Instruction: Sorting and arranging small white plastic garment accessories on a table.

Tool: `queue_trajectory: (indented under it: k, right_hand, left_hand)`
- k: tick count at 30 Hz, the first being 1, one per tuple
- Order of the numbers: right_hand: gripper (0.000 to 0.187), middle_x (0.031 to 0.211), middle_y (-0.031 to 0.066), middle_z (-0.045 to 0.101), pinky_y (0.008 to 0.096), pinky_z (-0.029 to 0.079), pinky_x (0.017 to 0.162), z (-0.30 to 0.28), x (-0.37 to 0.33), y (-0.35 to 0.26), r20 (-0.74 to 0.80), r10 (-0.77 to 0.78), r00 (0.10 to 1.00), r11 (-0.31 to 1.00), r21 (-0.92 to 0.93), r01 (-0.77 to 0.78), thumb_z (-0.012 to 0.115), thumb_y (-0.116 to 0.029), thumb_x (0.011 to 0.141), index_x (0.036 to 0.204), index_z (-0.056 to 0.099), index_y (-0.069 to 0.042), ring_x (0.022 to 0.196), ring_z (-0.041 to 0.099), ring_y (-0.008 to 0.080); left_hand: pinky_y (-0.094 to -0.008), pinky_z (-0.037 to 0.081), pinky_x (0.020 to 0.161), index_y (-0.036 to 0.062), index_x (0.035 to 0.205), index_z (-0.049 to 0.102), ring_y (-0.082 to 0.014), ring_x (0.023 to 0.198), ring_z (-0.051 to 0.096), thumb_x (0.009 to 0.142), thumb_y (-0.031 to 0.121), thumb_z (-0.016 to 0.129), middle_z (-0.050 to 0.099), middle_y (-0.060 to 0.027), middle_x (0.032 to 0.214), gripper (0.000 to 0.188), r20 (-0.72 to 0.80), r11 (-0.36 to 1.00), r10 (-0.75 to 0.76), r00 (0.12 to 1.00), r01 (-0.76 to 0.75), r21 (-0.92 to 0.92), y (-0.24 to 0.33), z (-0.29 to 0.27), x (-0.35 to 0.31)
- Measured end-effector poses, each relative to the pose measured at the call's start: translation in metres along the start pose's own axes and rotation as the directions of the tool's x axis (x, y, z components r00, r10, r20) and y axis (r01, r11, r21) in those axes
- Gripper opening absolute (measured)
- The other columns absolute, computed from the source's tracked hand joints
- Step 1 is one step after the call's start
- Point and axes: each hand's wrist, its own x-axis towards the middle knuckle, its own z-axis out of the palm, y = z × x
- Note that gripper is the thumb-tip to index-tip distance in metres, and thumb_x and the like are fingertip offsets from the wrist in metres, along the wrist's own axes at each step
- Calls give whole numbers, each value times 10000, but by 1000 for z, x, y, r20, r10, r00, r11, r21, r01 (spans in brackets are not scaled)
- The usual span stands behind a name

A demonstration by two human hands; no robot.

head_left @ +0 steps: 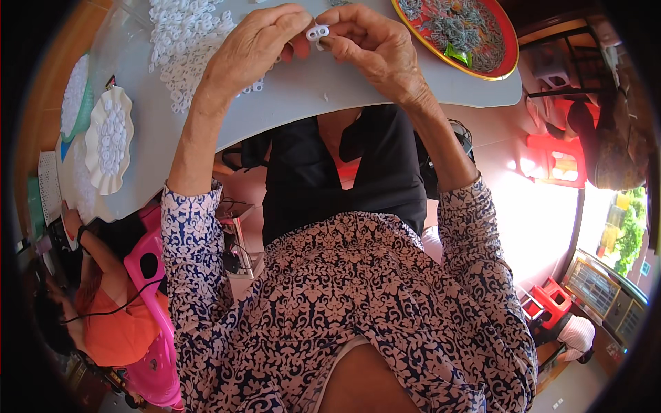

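Observation:
A small white plastic piece with two round holes [318,33] is held up between my hands above the table's near edge. My right hand [379,48] pinches it from the right between thumb and fingers. My left hand [265,41] is closed at the piece's left side, its thumb and fingertips pressed together; what they grip is too small to make out. Left of my left hand lies a loose heap of similar white pieces [182,45] on the grey table [296,93]. Beside my right hand stands a red tray with a gold rim [516,48], full of small grey metal parts [458,31].
A ruffled white dish [98,155] of white pieces stands at the table's left, near a green container [84,113]. At lower left a co-worker in an orange top [117,323] sits on a pink chair [148,275]. A red stool [558,160] stands off to the right.

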Motion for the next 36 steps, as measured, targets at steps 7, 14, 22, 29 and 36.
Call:
queue_trajectory:
  k: [7, 14, 22, 29, 36]
  right_hand:
    - [209, 870, 33, 649, 220, 501, 772, 1, 1, -1, -11, 19, 1000, 994, 107, -18, 611, -45, 870, 1068, 569, 7, 827, 618, 79]
    - [214, 842, 74, 661, 240, 512, 773, 3, 1, -2, 5, -7, 1000, 990, 138, 6, 589, -12, 874, 1082, 548, 16, 829, 634, 104]
    - [219, 811, 88, 663, 239, 517, 752, 4, 0, -9, -19, -1, 1000, 994, 111, 3, 597, -28, 874, 1080, 543, 25, 805, 644, 115]
    - [280, 806, 95, 665, 239, 527, 710, 4, 2, -9, 23, -15, 1000, 998, 54, 14, 647, -77, 851, 1083, 538, 37, 777, 663, 136]
    - [249, 779, 81, 660, 224, 531, 691, 10, -1, -17, -2, 17, 1000, 1000, 10, -17, 666, -62, 830, 1033, 561, 38, 768, 670, 140]
  left_hand:
    - [-275, 412, 593, 27, 895, 571, -121, 621, 501, 949, 344, 445, 567, -31, 658, 345, -179, 991, 100, 979, -115, -74, -2, 30, -16]
    - [-276, 410, 578, 18, 903, 569, -130, 597, 499, 953, 320, 440, 570, -46, 649, 332, -312, 993, 69, 947, -96, -72, -1, 42, -15]
    - [-276, 409, 562, 22, 893, 568, -137, 578, 490, 953, 317, 428, 561, -50, 645, 332, -312, 993, 102, 945, -117, -28, -6, 46, -12]
    - [-273, 374, 538, 32, 857, 574, -110, 570, 456, 938, 323, 434, 512, -33, 602, 333, -333, 986, 59, 941, -107, -130, -12, 45, -12]
    - [-275, 361, 530, 33, 870, 581, -110, 568, 452, 930, 327, 439, 501, -36, 596, 333, -287, 981, 26, 958, -80, -177, -17, 44, -13]
